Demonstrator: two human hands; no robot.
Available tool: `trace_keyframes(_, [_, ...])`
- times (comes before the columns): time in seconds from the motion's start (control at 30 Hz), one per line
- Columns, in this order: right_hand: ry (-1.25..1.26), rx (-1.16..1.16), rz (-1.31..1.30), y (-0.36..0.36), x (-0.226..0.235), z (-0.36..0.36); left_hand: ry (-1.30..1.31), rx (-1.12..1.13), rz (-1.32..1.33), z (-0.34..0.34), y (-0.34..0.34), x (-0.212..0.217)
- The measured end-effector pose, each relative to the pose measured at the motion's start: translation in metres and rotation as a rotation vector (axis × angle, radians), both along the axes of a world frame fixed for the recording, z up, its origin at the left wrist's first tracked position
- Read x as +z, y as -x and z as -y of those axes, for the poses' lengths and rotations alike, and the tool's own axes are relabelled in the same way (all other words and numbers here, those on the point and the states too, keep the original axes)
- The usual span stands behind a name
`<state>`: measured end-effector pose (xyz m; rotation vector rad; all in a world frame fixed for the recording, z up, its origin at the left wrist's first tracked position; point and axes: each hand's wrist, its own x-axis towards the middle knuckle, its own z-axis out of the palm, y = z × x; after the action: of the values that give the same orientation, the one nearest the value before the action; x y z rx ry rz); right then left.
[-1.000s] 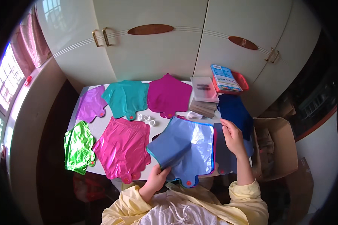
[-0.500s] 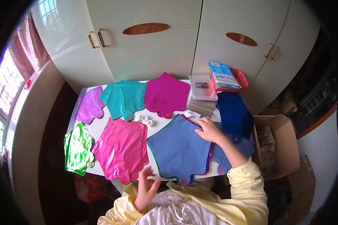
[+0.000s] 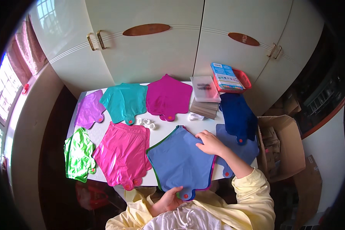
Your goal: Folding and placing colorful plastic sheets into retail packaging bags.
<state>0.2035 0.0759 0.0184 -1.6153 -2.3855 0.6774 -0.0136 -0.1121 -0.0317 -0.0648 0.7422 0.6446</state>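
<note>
A stack of flat, uninflated foil balloons point(image 3: 178, 161), blue on top with green and magenta edges showing beneath, overhangs the table's near edge. My left hand point(image 3: 169, 199) is closed on its bottom edge beside the tab, thumb on top and the other fingers partly hidden underneath. At the upper right edge, my right hand point(image 3: 211, 142) grips the same stack, its thumb on the blue surface and the fingers at the border. Left of the stack lies a pile of pink foil balloons point(image 3: 122, 153). Another blue balloon point(image 3: 237, 147) lies under my right forearm, partly covered by a dark blue one point(image 3: 239, 117).
Purple point(image 3: 89, 109), teal point(image 3: 125, 101), magenta point(image 3: 168, 96) and shiny green point(image 3: 78, 153) balloons lie on the white table point(image 3: 163, 132). White ribbon rolls point(image 3: 146, 123), plastic sleeves point(image 3: 205, 88) and a red basket point(image 3: 243, 78) stand behind. A cardboard box point(image 3: 287, 145) is at right.
The blue-topped stack has slid toward me, and my right hand has moved nearer with it. My left hand has gone from hovering by the pink pile to holding the stack's bottom edge.
</note>
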Motion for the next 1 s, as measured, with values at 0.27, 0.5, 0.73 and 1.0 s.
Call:
trace_keyframes(0.27, [0.061, 0.008, 0.009, 0.004, 0.011, 0.007, 0.003, -0.039, 0.445, 0.009, 0.003, -0.024])
trace_keyframes(0.5, [-0.227, 0.078, 0.234, 0.014, 0.017, 0.031, 0.09, 0.007, 0.304, 0.009, -0.006, -0.018])
trace_keyframes(0.73, [-0.162, 0.052, 0.106, 0.01, 0.004, 0.025, 0.065, 0.001, 0.195, 0.005, -0.004, -0.016])
trace_keyframes(1.0, [0.245, -0.064, -0.334, 0.01, -0.003, -0.023, -0.594, -0.273, -0.506, 0.014, -0.005, -0.031])
